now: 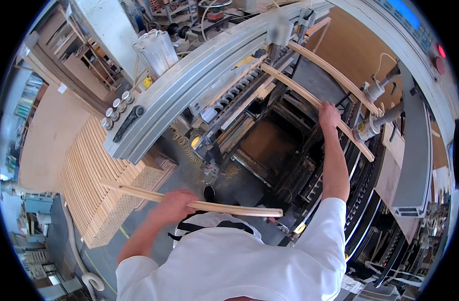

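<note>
My left hand (175,205) is closed around a long, pale wooden strip (234,208), which lies crosswise in front of my body. One end of that strip reaches over the stack of similar strips (96,175) on the left. My right arm stretches forward over the machine, and my right hand (330,116) grips a second wooden strip (297,89) near its middle. This strip slants from the grey beam down toward the right-hand clamps. Beyond it, a third strip (330,68) runs nearly parallel, its near end by a clamp cylinder (374,91).
A heavy grey metal beam (204,75) arches across the machine, with a black lever (129,123) on its near end. Another cylinder (366,129) stands at the right. A coiled hose (184,143) hangs below the beam. A control panel with a red button (439,65) is at the upper right.
</note>
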{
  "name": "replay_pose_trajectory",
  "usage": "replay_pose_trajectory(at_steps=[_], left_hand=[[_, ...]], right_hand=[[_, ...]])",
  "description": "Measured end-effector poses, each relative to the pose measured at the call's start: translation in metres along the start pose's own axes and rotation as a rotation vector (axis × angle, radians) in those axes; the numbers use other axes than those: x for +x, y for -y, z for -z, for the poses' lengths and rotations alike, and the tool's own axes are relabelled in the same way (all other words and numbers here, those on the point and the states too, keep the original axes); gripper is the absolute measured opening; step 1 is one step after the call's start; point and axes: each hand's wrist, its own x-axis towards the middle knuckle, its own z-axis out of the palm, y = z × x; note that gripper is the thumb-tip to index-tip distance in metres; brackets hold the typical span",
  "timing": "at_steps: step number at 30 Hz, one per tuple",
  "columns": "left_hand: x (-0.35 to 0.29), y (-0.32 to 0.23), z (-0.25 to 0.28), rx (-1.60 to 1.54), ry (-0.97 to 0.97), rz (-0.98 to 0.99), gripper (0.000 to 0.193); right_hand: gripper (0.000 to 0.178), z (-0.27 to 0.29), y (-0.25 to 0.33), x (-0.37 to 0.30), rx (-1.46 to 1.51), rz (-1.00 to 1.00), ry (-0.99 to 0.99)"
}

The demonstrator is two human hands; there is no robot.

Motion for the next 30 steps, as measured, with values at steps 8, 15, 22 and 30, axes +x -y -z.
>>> replay_pose_trajectory(at_steps=[8,15,22,30], left_hand=[[-0.039,0.025,0.014,-0.17,-0.123,0.366,0.041],[-0.1,0.058,-0.005,-0.333,-0.24,0.542,0.033],[-0.201,0.087,-0.01,-0.585,-0.341,0.828,0.037],[-0.369,0.194,-0.01,-0.648,-0.47,0.844,0.034]], right_hand=[[0.024,-0.007,0.007,0.009,-0.011,0.041,0.012],[0.025,0.002,0.014,0.009,-0.023,0.054,-0.001],[0.038,0.018,0.05,0.018,-0.173,-0.1,0.173],[0.043,0.031,0.14,-0.029,0.547,0.029,-0.172]])
